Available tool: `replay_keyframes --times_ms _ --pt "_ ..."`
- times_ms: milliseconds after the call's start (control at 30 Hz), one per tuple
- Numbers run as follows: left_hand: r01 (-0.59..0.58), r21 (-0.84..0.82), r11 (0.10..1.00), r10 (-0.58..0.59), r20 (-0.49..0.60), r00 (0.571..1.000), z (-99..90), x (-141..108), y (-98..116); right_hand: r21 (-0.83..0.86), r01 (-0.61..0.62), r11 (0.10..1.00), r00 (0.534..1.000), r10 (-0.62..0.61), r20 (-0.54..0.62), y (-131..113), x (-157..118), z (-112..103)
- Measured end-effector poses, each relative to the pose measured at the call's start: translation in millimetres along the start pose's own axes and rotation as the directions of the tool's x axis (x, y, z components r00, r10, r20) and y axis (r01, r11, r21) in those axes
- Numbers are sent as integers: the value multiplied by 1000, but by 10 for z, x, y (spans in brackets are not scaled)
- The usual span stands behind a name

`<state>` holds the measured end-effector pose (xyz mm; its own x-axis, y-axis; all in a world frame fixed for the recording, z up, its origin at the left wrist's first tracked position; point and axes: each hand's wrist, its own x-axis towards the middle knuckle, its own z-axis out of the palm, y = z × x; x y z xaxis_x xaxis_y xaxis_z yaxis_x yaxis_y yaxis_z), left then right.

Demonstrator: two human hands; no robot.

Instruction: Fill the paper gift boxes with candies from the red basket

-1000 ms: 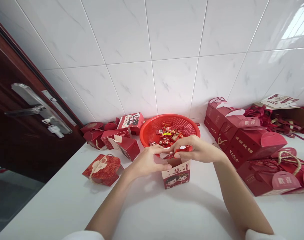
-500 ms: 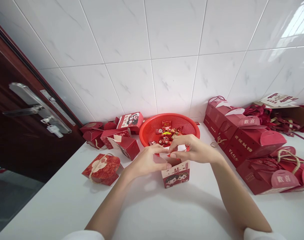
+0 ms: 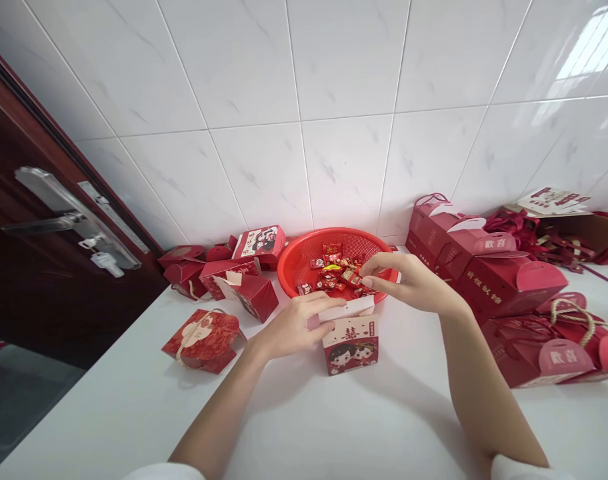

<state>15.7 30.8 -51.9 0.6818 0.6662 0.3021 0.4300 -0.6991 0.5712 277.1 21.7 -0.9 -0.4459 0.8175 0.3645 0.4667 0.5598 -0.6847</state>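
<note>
A small red and cream box (image 3: 353, 347) with two cartoon faces stands upright on the white table, its white top flap raised. My left hand (image 3: 297, 325) grips the box at its upper left edge, thumb in front and fingers behind. Behind the box sits a red plastic basket (image 3: 290, 261) holding several wrapped candies (image 3: 333, 270). Over the basket's right side, my right hand (image 3: 401, 283) has thumb and fingertips closed around a wrapped candy (image 3: 353, 277) in red and gold.
Several red boxes (image 3: 241, 287) stand at the back left, with a rope-handled box (image 3: 204, 339) nearer. Stacked red boxes (image 3: 504, 280) line the right side, beside an open carton (image 3: 601, 233) with dark red ribbons. A tiled wall (image 3: 349, 167) rises behind the table.
My right hand has moved from the box opening back and right to the basket, where its fingers meet a candy. My left hand stays at the box, whose flap now shows more.
</note>
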Motion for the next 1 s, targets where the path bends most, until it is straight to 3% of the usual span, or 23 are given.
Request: replay_keyframes --times_ms 133,300,467,533,667,800,867,900,933,967,1000 --pt "-95 -14 995 91 -187 978 49 19 -26 -81 -24 996 996 31 87 49 8 15" --pt "-223 -19 975 196 -408 891 -29 30 0 -95 -9 995 979 28 202 36 23 67" --pt "-263 -5 965 218 -543 811 -121 3 53 11 46 999 986 -47 157 -26 31 102" --pt "-273 -17 962 217 -561 799 -145 -17 73 54 60 997 991 -66 115 -57 35 114" --pt "-324 -51 945 257 -500 827 -173 -61 125 56 100 993 995 -99 -21 -146 -21 126" --pt "-363 -31 931 318 -418 851 -165 -88 194 -17 108 994 969 -109 -221 -312 -301 57" --pt "-369 -32 929 328 -392 860 -169 -95 211 -96 79 992 920 -110 -375 -425 -535 -51" --pt "-366 -36 930 324 -393 861 -179 -97 210 -145 50 988 871 -114 -478 -479 -667 -130" --pt "-358 -36 933 314 -403 860 -195 -97 203 -198 24 980 783 -141 -606 -524 -806 -226" --pt "-344 -29 938 301 -421 856 -218 -96 189 -256 -5 967 662 -189 -726 -555 -948 -338" --pt "-326 -11 945 287 -445 848 -245 -94 171 -311 -47 949 496 -248 -832 -565 -1092 -465"
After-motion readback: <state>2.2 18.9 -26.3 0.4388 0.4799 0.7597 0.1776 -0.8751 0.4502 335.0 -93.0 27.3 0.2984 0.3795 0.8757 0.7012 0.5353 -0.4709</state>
